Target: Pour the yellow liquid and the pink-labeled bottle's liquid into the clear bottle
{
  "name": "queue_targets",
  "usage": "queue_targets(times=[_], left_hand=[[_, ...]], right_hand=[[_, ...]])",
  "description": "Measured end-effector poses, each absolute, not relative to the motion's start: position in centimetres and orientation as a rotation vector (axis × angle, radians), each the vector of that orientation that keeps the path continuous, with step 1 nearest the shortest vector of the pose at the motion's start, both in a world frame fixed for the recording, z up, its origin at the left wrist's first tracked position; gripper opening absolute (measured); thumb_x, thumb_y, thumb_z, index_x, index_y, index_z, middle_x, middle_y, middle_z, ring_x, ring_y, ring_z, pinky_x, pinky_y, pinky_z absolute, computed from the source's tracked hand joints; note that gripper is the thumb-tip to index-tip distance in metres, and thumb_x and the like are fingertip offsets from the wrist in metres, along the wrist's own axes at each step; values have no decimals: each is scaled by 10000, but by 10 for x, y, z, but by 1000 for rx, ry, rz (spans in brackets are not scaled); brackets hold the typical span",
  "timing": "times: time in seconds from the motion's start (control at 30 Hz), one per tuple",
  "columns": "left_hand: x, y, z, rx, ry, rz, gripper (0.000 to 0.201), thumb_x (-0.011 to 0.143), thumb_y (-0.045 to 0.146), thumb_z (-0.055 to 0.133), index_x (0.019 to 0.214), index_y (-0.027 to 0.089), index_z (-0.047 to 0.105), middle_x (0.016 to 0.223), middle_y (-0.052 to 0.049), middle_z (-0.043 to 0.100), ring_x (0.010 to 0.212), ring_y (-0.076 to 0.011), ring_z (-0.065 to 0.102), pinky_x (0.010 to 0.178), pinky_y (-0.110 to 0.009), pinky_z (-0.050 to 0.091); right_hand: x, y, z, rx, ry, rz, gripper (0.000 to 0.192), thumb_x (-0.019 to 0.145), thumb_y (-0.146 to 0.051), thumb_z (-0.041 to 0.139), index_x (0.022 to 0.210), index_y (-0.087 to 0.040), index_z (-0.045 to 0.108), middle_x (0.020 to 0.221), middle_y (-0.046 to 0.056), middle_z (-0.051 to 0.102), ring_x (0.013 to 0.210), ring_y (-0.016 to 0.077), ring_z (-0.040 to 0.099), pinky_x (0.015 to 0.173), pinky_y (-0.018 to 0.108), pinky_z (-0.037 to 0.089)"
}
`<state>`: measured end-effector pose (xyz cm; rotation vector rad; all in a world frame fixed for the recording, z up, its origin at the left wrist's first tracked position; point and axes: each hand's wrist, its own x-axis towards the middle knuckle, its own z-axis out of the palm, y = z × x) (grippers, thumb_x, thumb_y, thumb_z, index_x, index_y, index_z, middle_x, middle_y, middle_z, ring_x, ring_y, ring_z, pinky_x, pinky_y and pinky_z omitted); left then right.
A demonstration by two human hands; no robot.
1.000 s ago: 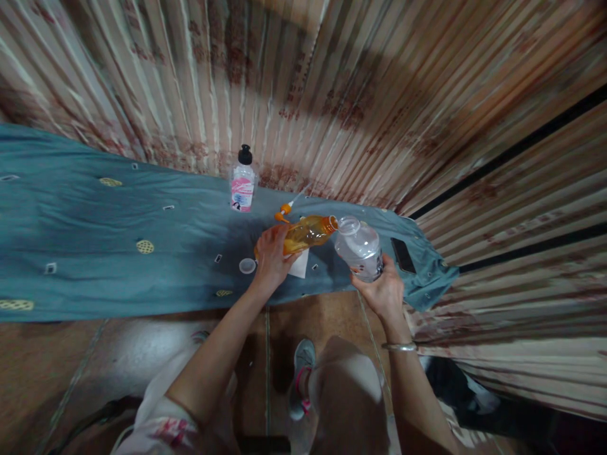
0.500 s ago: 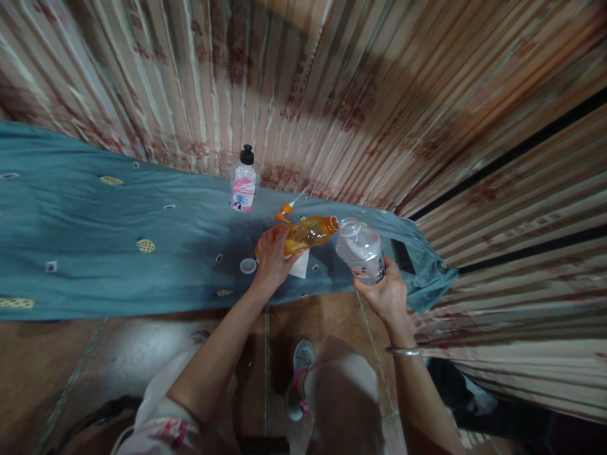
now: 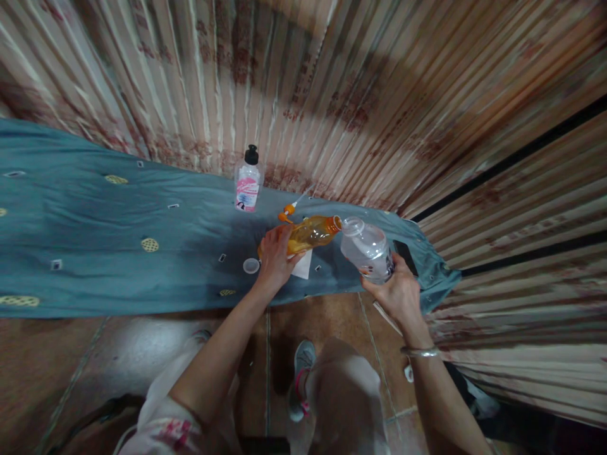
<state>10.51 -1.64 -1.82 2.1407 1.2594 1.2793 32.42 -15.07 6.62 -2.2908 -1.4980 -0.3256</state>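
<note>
Partly, right hand hides the clear bottle's base.

The left hand grips an orange bottle of amber liquid, tipped on its side so that its open neck points to the right. The right hand holds a clear bottle, tilted with its open mouth just beside the orange bottle's neck. Under the left fingers lies a white paper on a blue cloth. A small clear cap sits just left of those fingers. An orange pump top lies just beyond them, and farther off stands a pink-labelled bottle with a black cap.
</note>
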Motion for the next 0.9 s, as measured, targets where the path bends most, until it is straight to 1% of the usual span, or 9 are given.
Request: queue_targets(times=[0.13, 0.3, 0.53, 0.67, 0.73, 0.9], left_hand=[[106, -16, -18, 2137, 1276, 1265, 540, 794, 348, 654, 1278, 189, 473, 1221, -130, 555, 1102, -308, 507, 931, -469, 412], [106, -17, -19, 2127, 1267, 1279, 543, 791, 342, 659, 1277, 194, 470, 1230, -131, 549, 1120, -309, 497, 934, -467, 411], [106, -16, -18, 2119, 1256, 1268, 563, 784, 346, 674, 1277, 171, 465, 1235, -146, 544, 1119, -324, 491, 936, -485, 406], [106, -16, -18, 2106, 1256, 1267, 569, 773, 345, 687, 1277, 205, 463, 1238, -134, 543, 1123, -323, 494, 933, -502, 409], [105, -16, -17, 2102, 1257, 1270, 568, 770, 334, 692, 1275, 210, 466, 1237, -127, 542, 1122, -320, 496, 932, -496, 413], [105, -17, -14, 2099, 1257, 1265, 575, 767, 310, 698, 1276, 176, 469, 1230, -133, 543, 1109, -317, 500, 929, -474, 416]], right_hand=[[327, -151, 69, -2277, -1529, -357, 737, 630, -586, 632, 1197, -131, 515, 1033, 135, 664, 941, 292, 631, 795, 375, 488], [327, -150, 74, -2293, -1541, -343, 683, 624, -545, 661, 1165, -147, 534, 979, 112, 674, 909, 284, 644, 766, 359, 499], [329, -150, 75, -2307, -1565, -368, 717, 632, -559, 658, 1193, -134, 523, 1021, 135, 674, 934, 296, 643, 802, 383, 500], [331, -150, 76, -2313, -1580, -391, 743, 627, -570, 657, 1208, -128, 516, 1024, 143, 674, 938, 303, 641, 813, 397, 498], [331, -149, 77, -2308, -1579, -397, 745, 623, -575, 657, 1201, -126, 522, 1020, 146, 676, 940, 306, 641, 813, 401, 500], [331, -147, 80, -2310, -1612, -440, 758, 641, -593, 635, 1210, -106, 517, 1005, 165, 680, 919, 311, 645, 783, 403, 505]])
